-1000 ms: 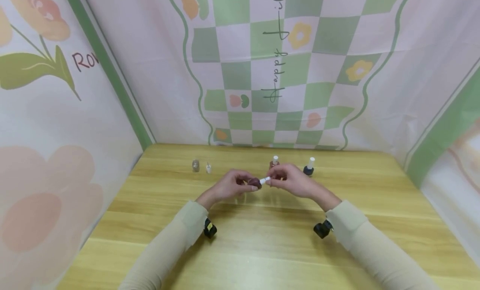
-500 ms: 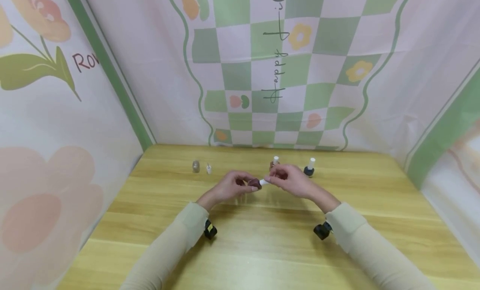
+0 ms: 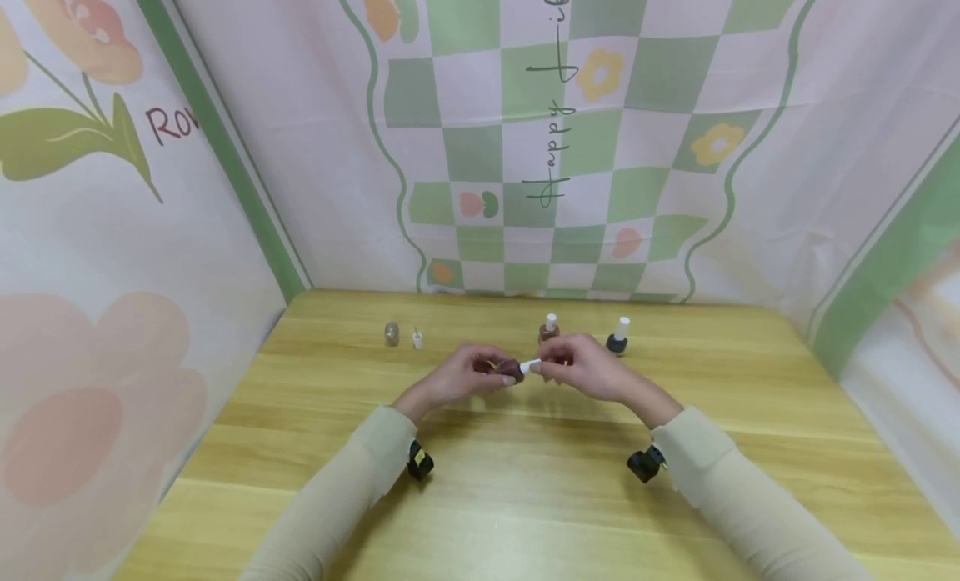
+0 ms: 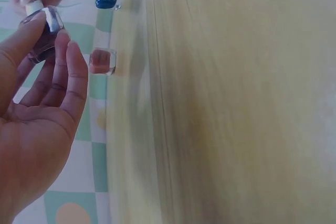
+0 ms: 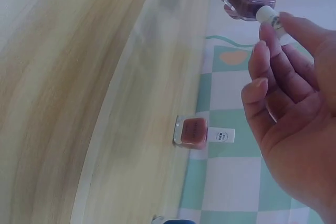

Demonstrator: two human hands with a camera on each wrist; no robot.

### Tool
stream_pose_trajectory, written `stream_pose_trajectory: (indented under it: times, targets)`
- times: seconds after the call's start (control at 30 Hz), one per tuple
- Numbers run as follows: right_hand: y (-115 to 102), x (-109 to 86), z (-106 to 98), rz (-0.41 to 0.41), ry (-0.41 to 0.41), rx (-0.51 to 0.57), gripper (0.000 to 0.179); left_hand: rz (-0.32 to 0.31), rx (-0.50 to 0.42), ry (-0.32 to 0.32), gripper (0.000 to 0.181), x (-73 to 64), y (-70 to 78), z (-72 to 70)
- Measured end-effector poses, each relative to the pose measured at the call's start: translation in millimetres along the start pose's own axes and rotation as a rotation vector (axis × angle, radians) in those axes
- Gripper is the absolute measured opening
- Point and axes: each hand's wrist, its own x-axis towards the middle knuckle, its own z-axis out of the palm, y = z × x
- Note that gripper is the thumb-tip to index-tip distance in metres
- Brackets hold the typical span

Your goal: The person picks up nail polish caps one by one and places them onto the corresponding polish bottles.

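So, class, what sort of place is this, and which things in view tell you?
Probably a curtained booth, perhaps set up for recording: printed cloths hang behind and beside a wooden table, and small black devices sit by both sleeve cuffs.

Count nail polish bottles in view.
4: purple bottle in the left hand; greyish bottle on the table at left; reddish-brown bottle behind the right hand; dark blue bottle at right.

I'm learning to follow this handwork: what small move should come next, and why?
Probably a small twist of the white cap to loosen it: the right hand pinches it at the neck of the dark purple bottle, which the left hand holds. An uncapped greyish bottle beside a white brush cap hints at opening.
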Motion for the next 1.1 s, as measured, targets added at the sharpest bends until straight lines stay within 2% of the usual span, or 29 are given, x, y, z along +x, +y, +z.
stream_pose_trajectory:
  times: [0.13,0.27,0.43,0.5,0.7,0.87,1.03,1.1]
  targets:
    - [-1.6,0.3,0.2,0.022,0.004,-0.006,0.023,0.002,0.012,0.001,0.023,0.0,0.9,0.5]
    - [3.3,0.1,0.2,0.028,0.004,-0.017,0.024,0.003,0.016,-0.001,0.022,-0.4,0.8,0.8]
    - [4.6,-0.9,-1.0,0.001,-0.01,0.01,0.043,0.008,0.03,0.01,0.021,-0.8,-0.3,0.6]
    - [4.0,-0.7,-1.2,-0.01,-0.021,0.027,0.039,0.013,0.045,0.015,0.02,-0.6,-0.8,0.5]
    - [2.8,0.5,0.1,-0.005,-0.024,0.022,0.011,0.017,0.075,0.018,0.019,-0.8,-0.8,0.3]
    - [2.9,2.2,3.4,0.037,-0.009,-0.061,0.033,0.022,0.092,0.019,0.018,-0.9,-0.1,0.9]
    - [3.6,0.7,4.7,0.048,0.003,-0.051,0.027,0.024,0.087,0.022,0.018,-0.4,-0.3,1.1]
    - [4.3,-0.5,4.2,0.034,0.009,-0.036,0.031,0.024,0.083,0.024,0.018,-0.1,-0.6,0.9]
